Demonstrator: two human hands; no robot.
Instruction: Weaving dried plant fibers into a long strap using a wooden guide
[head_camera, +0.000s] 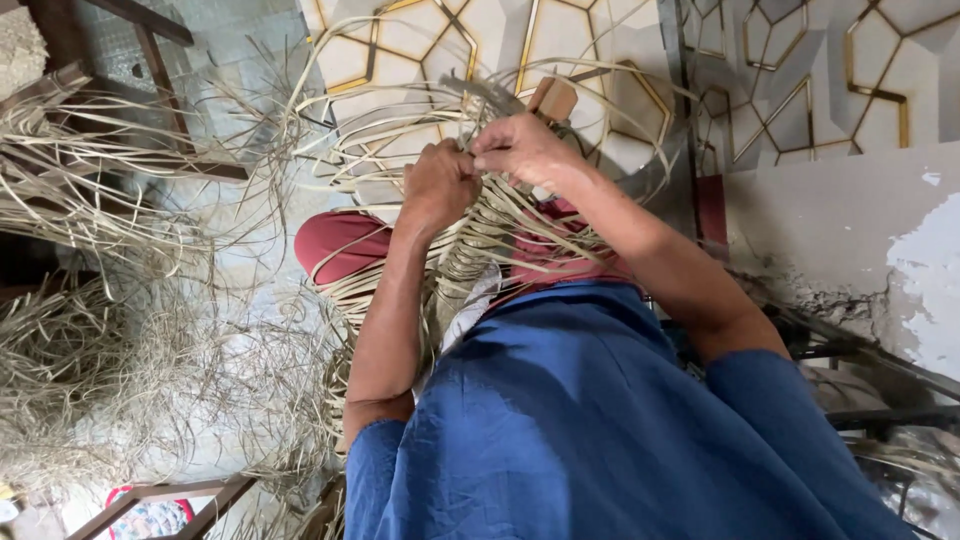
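- We see a loose heap of pale straw (90, 380) on the floor.
- We see geometric gold-lined tiles (800, 80).
- We see, perhaps, a wooden frame (160, 70).
- We see peeling wall plaster (925, 290).

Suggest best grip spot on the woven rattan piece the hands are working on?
Probably the tight woven column just below both hands: it looks firm, while the strips above fan out loose. Come from the left side, beneath the left hand; the right hand and forearm cover the other.
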